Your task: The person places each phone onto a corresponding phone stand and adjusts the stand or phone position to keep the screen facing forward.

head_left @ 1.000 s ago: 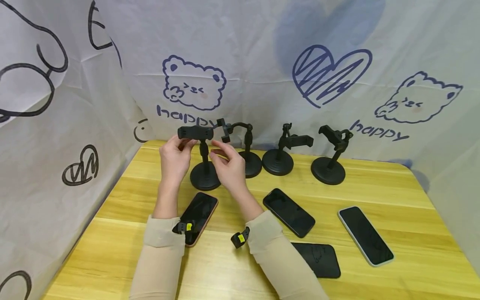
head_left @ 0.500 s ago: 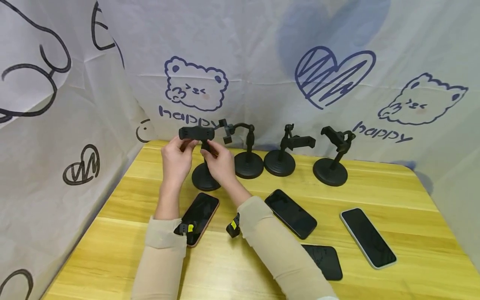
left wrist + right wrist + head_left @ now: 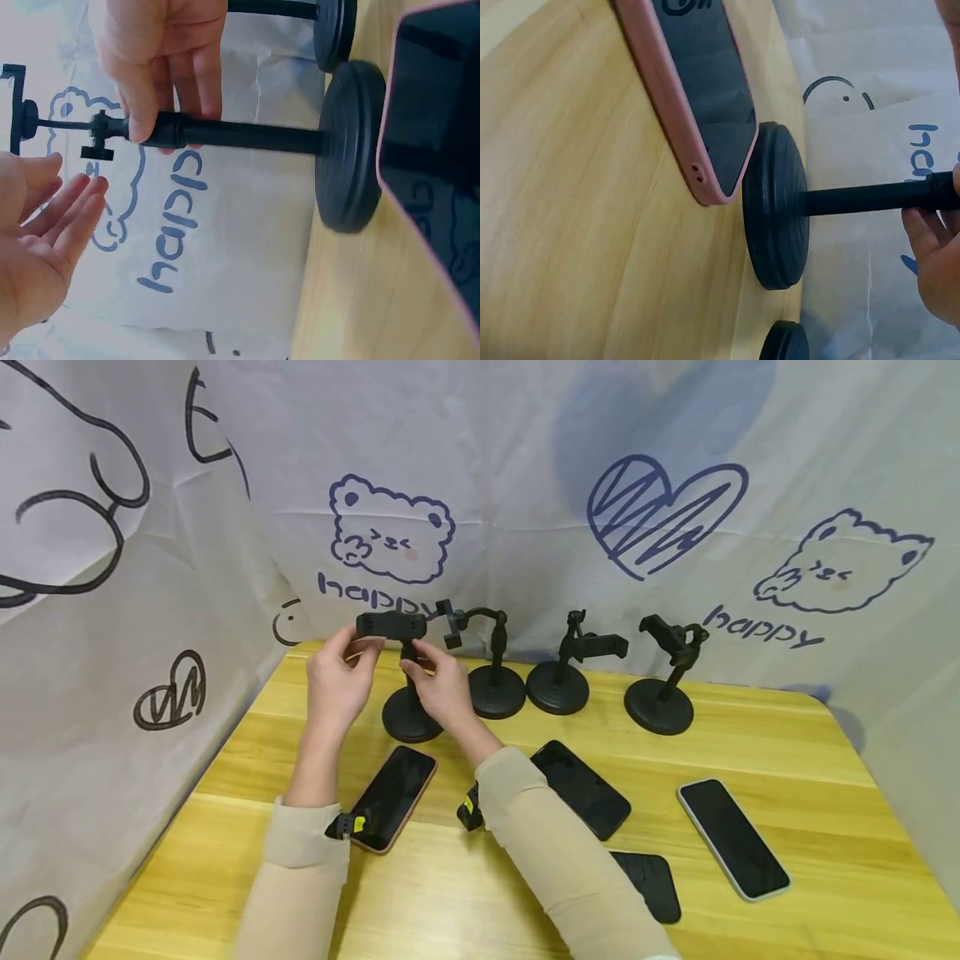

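Note:
A black phone stand [image 3: 408,718] with a round base and upright stem stands at the left of the table, its clamp [image 3: 391,625] facing me. My right hand [image 3: 446,689] grips the upper stem, with thumb and fingers around the collar [image 3: 166,129] in the left wrist view. Just beside the small T-shaped knob [image 3: 97,153] below the clamp, my left hand [image 3: 37,247] holds its fingers loosely extended, a little apart from it. In front of the base lies a phone [image 3: 394,797] in a pink case [image 3: 664,97], screen up.
Three more black phone stands, the nearest [image 3: 497,692], a middle one [image 3: 557,687] and a right one [image 3: 660,706], line the back. Further phones lie right: a black one [image 3: 581,789], a white-edged one [image 3: 733,839], and one [image 3: 652,885] partly under my right sleeve. A printed cloth [image 3: 510,485] hangs behind.
My right hand has moved left onto the stand's stem and taken hold of it. My left hand has drawn slightly left, away from the stem. The stand has stayed in place.

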The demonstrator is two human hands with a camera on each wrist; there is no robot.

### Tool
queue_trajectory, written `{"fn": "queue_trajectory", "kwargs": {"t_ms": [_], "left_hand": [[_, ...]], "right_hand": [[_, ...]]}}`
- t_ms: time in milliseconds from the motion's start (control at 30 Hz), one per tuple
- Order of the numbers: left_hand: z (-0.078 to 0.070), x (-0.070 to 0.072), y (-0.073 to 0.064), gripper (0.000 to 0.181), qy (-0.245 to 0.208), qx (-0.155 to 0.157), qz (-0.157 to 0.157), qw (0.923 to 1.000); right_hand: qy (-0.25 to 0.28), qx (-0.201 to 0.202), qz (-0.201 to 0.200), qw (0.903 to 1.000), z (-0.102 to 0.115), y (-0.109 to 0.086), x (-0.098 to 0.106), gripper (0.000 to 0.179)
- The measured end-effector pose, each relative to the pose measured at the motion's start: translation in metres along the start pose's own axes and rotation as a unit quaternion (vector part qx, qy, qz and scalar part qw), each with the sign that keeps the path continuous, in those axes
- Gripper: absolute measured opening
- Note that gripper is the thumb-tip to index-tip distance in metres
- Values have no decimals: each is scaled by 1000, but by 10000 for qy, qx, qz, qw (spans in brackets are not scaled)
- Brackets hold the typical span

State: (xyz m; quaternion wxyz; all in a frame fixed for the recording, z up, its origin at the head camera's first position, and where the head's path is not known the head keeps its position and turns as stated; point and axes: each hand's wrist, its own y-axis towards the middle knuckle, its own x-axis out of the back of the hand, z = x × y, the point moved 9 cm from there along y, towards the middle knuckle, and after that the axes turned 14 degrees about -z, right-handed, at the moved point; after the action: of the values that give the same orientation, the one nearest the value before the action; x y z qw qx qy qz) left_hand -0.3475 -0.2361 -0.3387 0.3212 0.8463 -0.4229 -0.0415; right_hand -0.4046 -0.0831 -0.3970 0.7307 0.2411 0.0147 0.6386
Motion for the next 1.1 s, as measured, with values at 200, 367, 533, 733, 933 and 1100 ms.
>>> {"fn": "queue_trajectory", "kwargs": {"t_ms": [200,367,533,733,933,1100], "left_hand": [[-2,7,-12,40,398,44,584,9975],[6,6,-32,51,1045,-26,1338,9855],[13,6,-57,61,1695,-48,2071,9635],[25,6,-89,73,2297,-33,2875,9298],[33,-3,-115,78,2756,-386,3391,8986],[40,-9,-129,95,3285,-378,3798,8640]], "right_hand": [[-24,-66,23,10000,-1,1,0,45],[-36,-154,72,9998,-2,3,0,44],[-39,-213,114,9997,-2,1,0,43],[52,-230,195,9995,-2,-1,-1,43],[34,-168,138,9998,-3,0,1,42],[112,-169,144,9997,-2,1,2,43]]}}
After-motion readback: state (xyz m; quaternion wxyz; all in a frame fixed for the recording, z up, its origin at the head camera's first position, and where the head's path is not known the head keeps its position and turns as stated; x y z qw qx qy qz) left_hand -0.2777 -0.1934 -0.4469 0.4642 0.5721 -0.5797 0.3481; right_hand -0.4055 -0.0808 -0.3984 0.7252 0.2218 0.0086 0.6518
